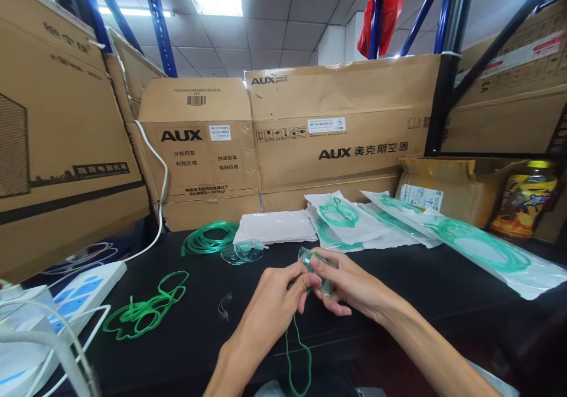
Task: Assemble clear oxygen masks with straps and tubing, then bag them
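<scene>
Above the front of the black table, my right hand (349, 279) is closed around a clear plastic mask (326, 286), which looks like an oxygen mask and is partly hidden by the fingers. My left hand (281, 293) meets it from the left, thumb and fingers pinched at a green elastic strap (297, 350) that hangs down in a loop. Behind the hands lie another clear plastic mask (243, 253) and a coil of green tubing (208, 238). Farther left, several green elastic straps (144, 308) lie in a loose tangle.
White pouches (277, 227) and packs of green tubing (482, 249) line the back right. A bottle (525, 199) stands beside an open carton (436, 187). Cardboard boxes (345, 131) wall the back. At left are a power strip (84, 293), white cables (166, 175) and a thin clear scrap (224, 306).
</scene>
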Tool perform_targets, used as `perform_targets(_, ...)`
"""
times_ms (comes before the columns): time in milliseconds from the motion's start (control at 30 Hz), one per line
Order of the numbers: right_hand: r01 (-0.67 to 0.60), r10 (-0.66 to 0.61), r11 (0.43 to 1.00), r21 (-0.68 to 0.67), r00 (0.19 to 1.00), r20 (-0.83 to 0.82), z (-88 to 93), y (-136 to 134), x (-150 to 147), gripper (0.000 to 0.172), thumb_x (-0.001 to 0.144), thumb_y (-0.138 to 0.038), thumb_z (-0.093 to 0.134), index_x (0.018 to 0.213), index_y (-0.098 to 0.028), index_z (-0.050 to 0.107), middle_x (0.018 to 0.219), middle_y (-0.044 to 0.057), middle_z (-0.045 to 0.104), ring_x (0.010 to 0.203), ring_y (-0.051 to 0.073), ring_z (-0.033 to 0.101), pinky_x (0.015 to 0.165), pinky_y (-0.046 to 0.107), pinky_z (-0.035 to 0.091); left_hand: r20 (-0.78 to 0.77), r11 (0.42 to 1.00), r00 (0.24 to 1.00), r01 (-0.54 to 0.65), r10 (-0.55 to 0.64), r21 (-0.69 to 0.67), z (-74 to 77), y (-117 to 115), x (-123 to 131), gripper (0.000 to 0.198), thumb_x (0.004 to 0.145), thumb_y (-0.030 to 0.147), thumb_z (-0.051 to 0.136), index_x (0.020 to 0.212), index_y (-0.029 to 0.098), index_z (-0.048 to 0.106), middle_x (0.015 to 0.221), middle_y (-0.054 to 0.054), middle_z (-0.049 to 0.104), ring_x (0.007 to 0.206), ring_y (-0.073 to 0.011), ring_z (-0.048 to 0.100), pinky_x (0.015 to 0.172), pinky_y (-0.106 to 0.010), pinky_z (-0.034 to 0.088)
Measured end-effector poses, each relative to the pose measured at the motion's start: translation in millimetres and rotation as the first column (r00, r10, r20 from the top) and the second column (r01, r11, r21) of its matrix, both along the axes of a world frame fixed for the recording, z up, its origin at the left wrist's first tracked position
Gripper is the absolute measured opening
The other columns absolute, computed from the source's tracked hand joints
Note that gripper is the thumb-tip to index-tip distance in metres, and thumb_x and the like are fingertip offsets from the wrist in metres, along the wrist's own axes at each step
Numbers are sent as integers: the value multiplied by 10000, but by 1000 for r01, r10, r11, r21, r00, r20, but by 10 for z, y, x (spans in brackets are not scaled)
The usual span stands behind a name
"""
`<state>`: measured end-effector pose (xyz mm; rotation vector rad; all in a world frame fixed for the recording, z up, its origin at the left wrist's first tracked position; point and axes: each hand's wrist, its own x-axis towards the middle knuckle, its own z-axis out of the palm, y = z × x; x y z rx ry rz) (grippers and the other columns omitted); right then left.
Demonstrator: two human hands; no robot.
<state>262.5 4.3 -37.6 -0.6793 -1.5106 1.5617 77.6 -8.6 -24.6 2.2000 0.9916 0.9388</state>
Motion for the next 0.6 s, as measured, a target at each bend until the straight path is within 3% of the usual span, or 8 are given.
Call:
perform_targets(100, 56, -56, 998, 6, 998, 2, 27, 43, 67, 383, 927, -551, 672, 965, -190, 548, 699, -31, 569, 388, 44, 452, 321, 142, 269, 2, 998, 998, -70, 70, 7, 19, -16, 43, 426, 1042, 448, 443, 770, 203, 659, 528, 68, 532, 512, -105, 426, 533, -224, 301)
perform_targets(233, 208, -208, 978, 28, 978, -5, 56, 160, 287, 405, 914, -572, 677, 915, -193, 534, 635, -40, 546, 394, 51, 432, 344, 150, 243, -14, 992, 992, -126, 126, 12, 9, -14, 74, 395, 1030, 422, 479, 798, 215, 723, 579, 54, 647, 577, -117, 541, 639, -216, 372)
perform_targets(400, 476, -473, 878, 48, 879, -59, 141, 288, 658, 394, 946, -599, 611, 1006, -229, 490, 673, -59, 536, 434, 43, 443, 379, 131, 267, -29, 995, 994, -103, 103, -8, 14, 6, 60, 428, 1017, 438, 502, 730, 214, 727, 640, 42, 698, 620, -124, 600, 644, -221, 382)
perform_targets(467, 487, -486, 872, 54, 873, -37, 166, 257, 674, 390, 956, -604, 590, 1022, -233, 488, 671, -54, 554, 440, 51, 467, 383, 133, 278, 34, 993, 993, -113, 112, 28, 19, 9, 60, 411, 1007, 442, 527, 735, 216, 736, 712, 36, 719, 707, -134, 638, 703, -216, 399)
perform_targets(600, 319, -322, 947, 48, 943, 87, 140, 87, 378, 414, 925, -597, 642, 1062, -224, 521, 683, -10, 636, 434, 103, 544, 362, 162, 291, 129, 970, 970, -221, 208, 97, -5, 19, 89, 333, 985, 417, 566, 814, 234, 785, 787, 19, 704, 738, -147, 625, 709, -233, 396)
